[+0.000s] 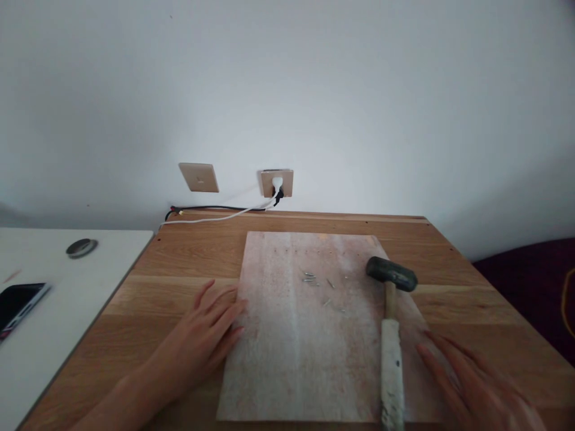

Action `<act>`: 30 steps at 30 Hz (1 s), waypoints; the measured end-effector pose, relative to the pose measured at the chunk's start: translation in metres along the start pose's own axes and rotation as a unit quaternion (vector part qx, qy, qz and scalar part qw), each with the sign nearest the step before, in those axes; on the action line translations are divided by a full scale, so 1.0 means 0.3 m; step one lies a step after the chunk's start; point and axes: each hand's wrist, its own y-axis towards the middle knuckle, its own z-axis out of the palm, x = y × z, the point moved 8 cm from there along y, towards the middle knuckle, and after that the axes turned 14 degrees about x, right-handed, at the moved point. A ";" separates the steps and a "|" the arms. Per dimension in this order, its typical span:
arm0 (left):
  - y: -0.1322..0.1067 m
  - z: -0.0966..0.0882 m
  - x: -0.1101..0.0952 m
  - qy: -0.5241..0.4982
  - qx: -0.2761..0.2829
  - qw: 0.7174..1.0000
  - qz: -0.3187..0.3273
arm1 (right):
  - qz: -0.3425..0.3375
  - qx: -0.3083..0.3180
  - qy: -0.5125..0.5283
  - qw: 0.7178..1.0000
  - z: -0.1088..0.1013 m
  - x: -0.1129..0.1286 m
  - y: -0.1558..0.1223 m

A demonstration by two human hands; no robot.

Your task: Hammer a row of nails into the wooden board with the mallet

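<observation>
A pale, worn board point(287, 335) lies flat on a wooden table point(179, 263). My left hand point(211, 329) rests open at the board's left edge, fingers stretched flat against it. My right hand point(467, 383) lies open at the board's lower right corner, fingers spread, just right of a hammer's handle. The hammer point(390, 335) lies on the board with its black head point(392, 273) pointing away from me and a pale wrapped handle toward me. Several small nails point(317, 281) are scattered on the board left of the head. Neither hand holds anything.
A white table point(67, 311) adjoins on the left, carrying a dark phone point(18, 305) and a small round metal lid point(81, 247). On the wall behind are a switch plate point(199, 177) and a socket with plugs point(277, 184); cables point(215, 212) run along the table's back edge.
</observation>
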 end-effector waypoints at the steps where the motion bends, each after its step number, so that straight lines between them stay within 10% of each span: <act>1: -0.034 -0.007 0.025 0.006 -0.006 1.000 -0.012 | -0.064 0.004 -0.045 0.997 0.000 0.062 0.010; 6: -0.208 -0.049 0.133 0.040 -0.057 0.995 -0.071 | -0.216 -0.002 -0.147 0.965 -0.047 0.277 0.072; 12: -0.313 -0.092 0.158 0.085 -0.087 0.991 -0.058 | -0.144 0.004 -0.084 0.986 -0.107 0.399 0.189; 17: -0.238 -0.098 0.078 0.061 -0.068 0.995 -0.025 | -0.066 0.125 0.148 0.979 -0.036 0.494 0.257; 23: -0.071 -0.063 -0.112 0.087 -0.009 0.986 0.142 | -0.009 0.171 0.187 0.967 0.050 0.518 0.286; 30: 0.032 -0.041 -0.214 0.145 -0.011 0.963 0.229 | 0.179 0.231 0.404 0.866 0.089 0.405 0.216</act>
